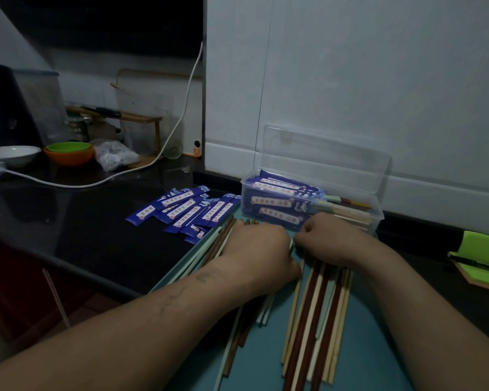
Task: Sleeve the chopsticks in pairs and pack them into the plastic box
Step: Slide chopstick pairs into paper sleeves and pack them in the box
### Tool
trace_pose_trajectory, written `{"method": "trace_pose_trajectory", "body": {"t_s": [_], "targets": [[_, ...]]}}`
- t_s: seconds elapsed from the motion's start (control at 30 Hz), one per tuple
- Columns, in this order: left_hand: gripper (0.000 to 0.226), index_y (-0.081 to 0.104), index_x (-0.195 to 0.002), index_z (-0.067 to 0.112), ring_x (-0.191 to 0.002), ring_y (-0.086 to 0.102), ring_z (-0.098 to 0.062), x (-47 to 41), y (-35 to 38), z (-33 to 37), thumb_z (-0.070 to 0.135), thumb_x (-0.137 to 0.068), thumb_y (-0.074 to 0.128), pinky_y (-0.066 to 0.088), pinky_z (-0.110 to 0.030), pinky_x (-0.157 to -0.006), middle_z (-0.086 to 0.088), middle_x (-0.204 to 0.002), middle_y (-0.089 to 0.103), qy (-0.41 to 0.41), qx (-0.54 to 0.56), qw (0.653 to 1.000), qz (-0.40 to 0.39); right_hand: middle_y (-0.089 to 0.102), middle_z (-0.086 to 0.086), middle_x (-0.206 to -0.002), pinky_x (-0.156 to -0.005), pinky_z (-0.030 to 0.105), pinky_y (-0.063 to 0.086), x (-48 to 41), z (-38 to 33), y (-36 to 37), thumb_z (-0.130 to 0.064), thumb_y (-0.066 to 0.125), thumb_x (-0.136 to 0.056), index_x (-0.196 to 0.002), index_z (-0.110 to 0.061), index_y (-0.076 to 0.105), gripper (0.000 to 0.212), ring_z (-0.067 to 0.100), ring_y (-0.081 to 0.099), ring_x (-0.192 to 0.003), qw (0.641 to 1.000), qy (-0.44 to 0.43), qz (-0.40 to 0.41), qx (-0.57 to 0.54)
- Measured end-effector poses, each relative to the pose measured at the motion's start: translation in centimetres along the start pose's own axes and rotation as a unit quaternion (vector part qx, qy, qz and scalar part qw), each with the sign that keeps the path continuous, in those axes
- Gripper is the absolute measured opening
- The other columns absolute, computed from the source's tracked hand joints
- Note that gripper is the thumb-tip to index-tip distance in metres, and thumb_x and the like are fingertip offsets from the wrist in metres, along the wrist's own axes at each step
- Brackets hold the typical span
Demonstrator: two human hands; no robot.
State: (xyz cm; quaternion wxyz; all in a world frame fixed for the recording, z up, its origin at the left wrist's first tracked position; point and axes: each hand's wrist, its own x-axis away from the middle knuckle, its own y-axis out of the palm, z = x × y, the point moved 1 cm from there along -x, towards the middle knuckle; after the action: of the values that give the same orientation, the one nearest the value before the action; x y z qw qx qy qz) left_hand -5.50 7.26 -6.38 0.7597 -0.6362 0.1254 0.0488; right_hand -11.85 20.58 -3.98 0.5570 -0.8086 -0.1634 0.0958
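Note:
Loose chopsticks [314, 320] in brown, cream and pale green lie in a spread on a teal tray [359, 348]. My left hand [261, 246] rests palm down on the left part of the pile, fingers curled over the sticks. My right hand [326, 238] lies on the right part, fingers bent onto the stick tops; what it grips is hidden. A heap of blue paper sleeves [187, 211] lies on the dark counter to the left. The clear plastic box [377, 214] behind my hands holds several sleeved pairs [277, 201], its lid standing up.
A white cable [164, 153] runs across the black counter [76, 221]. Bowls [68, 153], a plastic bag and a wooden rack stand far left. A white appliance wall [350, 94] rises behind the box. A green notebook [480, 258] lies at right.

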Motion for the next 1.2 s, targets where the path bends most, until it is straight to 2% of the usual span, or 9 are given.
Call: {"method": "trace_pose_trajectory", "body": {"t_s": [0.13, 0.23, 0.37, 0.47, 0.63, 0.8, 0.93, 1.07, 1.2], "targets": [[0.034, 0.062, -0.071, 0.021, -0.065, 0.058, -0.011, -0.3, -0.6, -1.2, 0.048, -0.088, 0.072, 0.045, -0.034, -0.07, 0.005, -0.066, 0.061, -0.027, 0.134, 0.99, -0.018, 0.067, -0.002, -0.065, -0.053, 0.026, 0.04, -0.7, 0.5, 0.0, -0.031, 0.053, -0.102, -0.073, -0.017, 0.07, 0.037, 0.012, 0.059, -0.055, 0.997, 0.0, 0.017, -0.07], [0.031, 0.064, -0.067, 0.015, -0.051, 0.05, -0.009, -0.6, -1.6, -2.3, 0.033, -0.091, 0.071, 0.04, -0.027, -0.054, 0.003, -0.057, 0.058, -0.049, 0.302, 0.952, 0.026, 0.062, 0.003, -0.059, -0.048, 0.026, 0.036, -1.3, 0.3, 0.3, -0.046, 0.04, -0.108, -0.071, -0.013, 0.064, 0.055, 0.015, 0.048, -0.043, 0.958, -0.001, 0.003, -0.286], [0.03, 0.068, -0.075, 0.02, -0.057, 0.048, -0.014, -0.6, -1.8, -2.6, 0.033, -0.101, 0.063, 0.038, -0.028, -0.055, 0.0, -0.064, 0.056, -0.028, 0.414, 0.91, 0.007, 0.051, 0.002, -0.055, -0.04, 0.021, 0.028, -1.2, -0.5, 0.7, -0.049, 0.048, -0.107, -0.089, -0.006, 0.069, 0.05, 0.011, 0.038, -0.042, 0.888, -0.068, -0.016, -0.454], [0.028, 0.072, -0.092, 0.021, -0.07, 0.064, -0.03, -0.6, -1.8, -2.5, 0.04, -0.104, 0.056, 0.054, -0.048, -0.07, -0.002, -0.08, 0.074, -0.017, 0.439, 0.898, -0.007, 0.052, 0.003, -0.058, -0.04, 0.019, 0.031, -1.4, -0.6, 0.7, -0.037, 0.054, -0.107, -0.1, 0.001, 0.069, 0.042, 0.011, 0.042, -0.044, 0.87, -0.083, 0.041, -0.484], [0.031, 0.067, -0.107, 0.021, -0.064, 0.056, -0.008, -0.3, -1.7, -2.5, 0.041, -0.111, 0.043, 0.045, -0.034, -0.068, 0.006, -0.073, 0.062, -0.02, 0.418, 0.908, -0.017, 0.057, 0.001, -0.06, -0.041, 0.021, 0.034, -2.0, 0.1, 0.0, -0.038, 0.055, -0.106, -0.092, -0.01, 0.065, 0.033, 0.011, 0.046, -0.045, 0.819, -0.065, 0.154, -0.55], [0.03, 0.066, -0.1, 0.027, -0.063, 0.053, 0.0, -0.2, -1.8, -2.3, 0.035, -0.112, 0.041, 0.039, -0.03, -0.064, 0.011, -0.072, 0.059, -0.021, 0.419, 0.908, 0.001, 0.06, 0.005, -0.064, -0.041, 0.022, 0.034, -1.9, -0.1, 0.7, -0.034, 0.054, -0.107, -0.092, -0.012, 0.065, 0.029, 0.014, 0.051, -0.049, 0.827, -0.107, 0.072, -0.548], [0.028, 0.066, -0.102, 0.018, -0.079, 0.061, -0.012, -0.6, -2.6, -3.2, 0.031, -0.111, 0.042, 0.045, -0.033, -0.066, 0.002, -0.089, 0.066, -0.04, 0.343, 0.937, 0.045, 0.058, 0.005, -0.063, -0.04, 0.022, 0.032, -1.9, -0.3, 0.9, -0.031, 0.053, -0.108, -0.092, -0.011, 0.062, 0.027, 0.014, 0.051, -0.046, 0.827, -0.106, 0.098, -0.544], [0.019, 0.064, -0.115, 0.02, -0.103, 0.061, -0.019, -2.0, -3.7, -8.0, 0.027, -0.106, 0.049, 0.054, -0.042, -0.086, -0.004, -0.116, 0.063, -0.154, 0.186, 0.964, 0.11, 0.059, 0.003, -0.063, -0.043, 0.023, 0.036, -1.9, -0.1, 1.1, -0.032, 0.052, -0.109, -0.094, -0.009, 0.063, 0.03, 0.014, 0.052, -0.048, 0.843, -0.105, 0.1, -0.518], [0.034, 0.061, -0.132, 0.02, -0.121, 0.056, -0.031, -2.2, -2.5, -11.0, 0.037, -0.105, 0.049, 0.047, -0.051, -0.097, -0.01, -0.132, 0.059, -0.263, 0.019, 0.965, 0.01, 0.059, 0.002, -0.06, -0.042, 0.023, 0.036, -2.1, -0.3, 1.3, -0.033, 0.052, -0.108, -0.092, -0.009, 0.064, 0.031, 0.013, 0.051, -0.045, 0.85, -0.095, 0.103, -0.507]]}}
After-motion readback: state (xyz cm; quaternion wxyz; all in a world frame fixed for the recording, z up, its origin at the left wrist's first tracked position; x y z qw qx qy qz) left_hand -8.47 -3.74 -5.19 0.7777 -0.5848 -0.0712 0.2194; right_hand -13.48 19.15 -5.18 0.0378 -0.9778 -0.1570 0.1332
